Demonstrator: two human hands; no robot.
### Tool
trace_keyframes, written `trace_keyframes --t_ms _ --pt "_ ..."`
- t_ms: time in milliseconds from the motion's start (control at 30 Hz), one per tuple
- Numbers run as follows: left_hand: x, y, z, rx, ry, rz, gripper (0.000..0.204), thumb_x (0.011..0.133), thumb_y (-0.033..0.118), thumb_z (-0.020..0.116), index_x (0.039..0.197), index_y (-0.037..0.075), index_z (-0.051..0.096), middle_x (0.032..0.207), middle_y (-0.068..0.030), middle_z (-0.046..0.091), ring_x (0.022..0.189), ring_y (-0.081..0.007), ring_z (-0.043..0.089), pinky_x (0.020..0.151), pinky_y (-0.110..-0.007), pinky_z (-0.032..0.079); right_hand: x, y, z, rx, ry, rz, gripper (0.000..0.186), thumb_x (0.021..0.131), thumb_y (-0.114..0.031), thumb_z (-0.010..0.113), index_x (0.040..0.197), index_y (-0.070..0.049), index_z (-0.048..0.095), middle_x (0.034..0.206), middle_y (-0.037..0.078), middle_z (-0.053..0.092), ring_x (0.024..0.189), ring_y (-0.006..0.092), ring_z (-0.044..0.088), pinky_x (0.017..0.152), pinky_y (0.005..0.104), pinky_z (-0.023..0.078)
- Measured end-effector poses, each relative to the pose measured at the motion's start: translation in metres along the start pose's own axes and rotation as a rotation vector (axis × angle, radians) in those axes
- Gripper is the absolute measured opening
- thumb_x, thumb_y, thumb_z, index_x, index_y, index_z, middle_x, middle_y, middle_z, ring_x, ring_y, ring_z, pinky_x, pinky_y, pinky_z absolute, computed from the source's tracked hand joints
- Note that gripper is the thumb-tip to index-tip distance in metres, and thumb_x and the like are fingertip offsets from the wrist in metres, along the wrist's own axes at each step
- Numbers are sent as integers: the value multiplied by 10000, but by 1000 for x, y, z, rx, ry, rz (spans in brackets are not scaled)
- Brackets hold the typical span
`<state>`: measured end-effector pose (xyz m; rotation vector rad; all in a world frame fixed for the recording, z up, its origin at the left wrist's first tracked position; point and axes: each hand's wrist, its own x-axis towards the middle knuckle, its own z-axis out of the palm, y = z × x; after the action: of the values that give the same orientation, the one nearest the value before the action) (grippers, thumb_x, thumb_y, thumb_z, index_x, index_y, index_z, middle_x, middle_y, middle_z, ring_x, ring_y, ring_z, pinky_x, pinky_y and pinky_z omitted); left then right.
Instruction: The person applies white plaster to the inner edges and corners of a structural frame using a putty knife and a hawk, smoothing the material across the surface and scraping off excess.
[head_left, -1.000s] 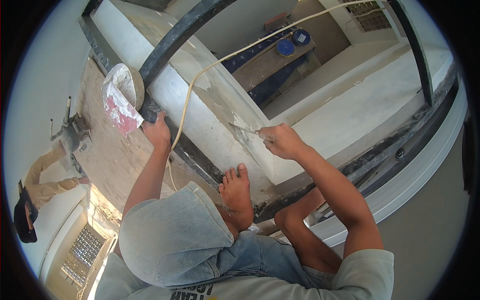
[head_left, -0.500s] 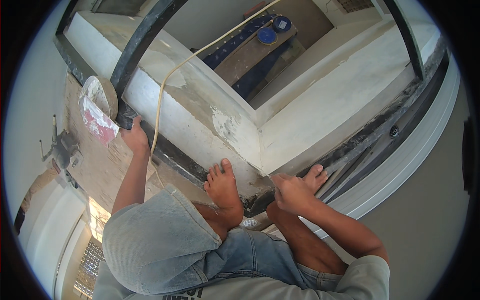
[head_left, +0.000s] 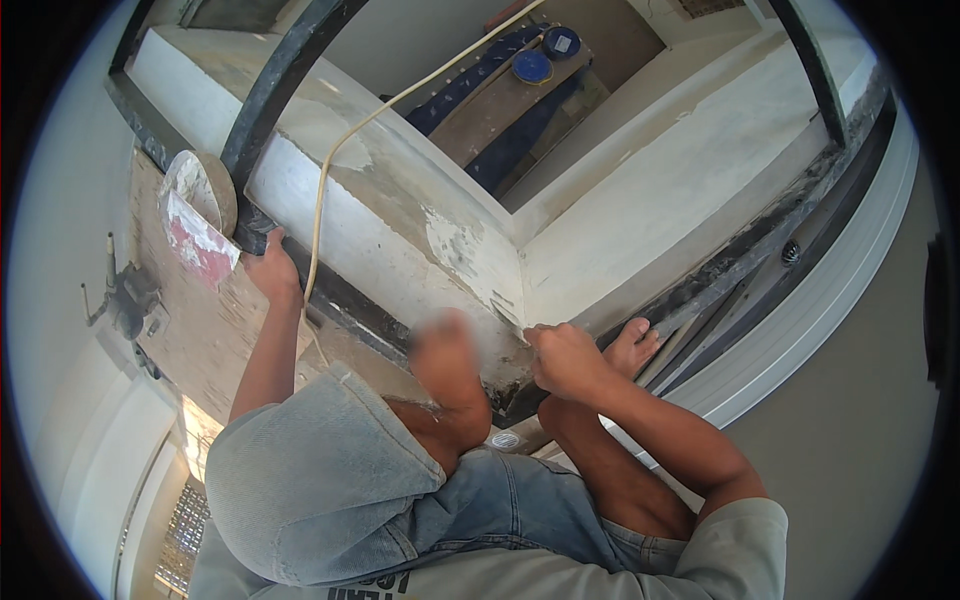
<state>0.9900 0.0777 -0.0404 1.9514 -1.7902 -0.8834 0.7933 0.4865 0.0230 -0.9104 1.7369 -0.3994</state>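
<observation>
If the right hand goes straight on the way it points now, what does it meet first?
The right hand points up-left at the corner of the white plastered ledge. It would probably meet that chipped corner at once; it looks nearly touching already, though depth is unclear.

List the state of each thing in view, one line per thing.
Left hand: gripping the black metal rail.
Right hand: closed, pressed at the white plastered ledge corner; any tool hidden.
White plastered ledge: patchy, unevenly coated.
Round grey pan of white plaster: resting beside the rail, partly filled.
Cream cable: hanging slack over the ledge.
</observation>
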Motion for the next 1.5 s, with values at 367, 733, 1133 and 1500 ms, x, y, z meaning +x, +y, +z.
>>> trace_keyframes --t_ms 367,733,1133,1500 --pt "-9 8 2 -34 9 27 791 787 186 747 1413 -180 430 1469 -289 505 1324 -378 516 1134 -402 382 29 24 -3 10 -55 65 299 734 -27 639 1011 3 750 829 292 700 838 460 709 823 508 583" --pt "-11 13 8 71 44 80 822 780 230 747 1394 -208 421 1476 -327 475 1330 -403 503 1134 -416 375 55 43 0 11 -115 225 383 734 -23 644 1086 -82 782 996 264 726 999 394 708 902 467 569" --pt "-12 3 13 55 107 155 744 787 191 748 1353 -194 458 1403 -292 557 1244 -387 565 1088 -412 412 87 52 -3 -70 -40 213 283 712 -26 657 961 -27 791 919 241 740 907 398 724 870 449 581" --pt "-8 10 9 -3 55 152 816 805 184 731 1431 -203 376 1482 -319 465 1367 -385 469 1157 -392 348 85 50 -24 -65 9 211 232 701 -75 706 913 -67 800 916 209 748 912 369 725 814 438 585"
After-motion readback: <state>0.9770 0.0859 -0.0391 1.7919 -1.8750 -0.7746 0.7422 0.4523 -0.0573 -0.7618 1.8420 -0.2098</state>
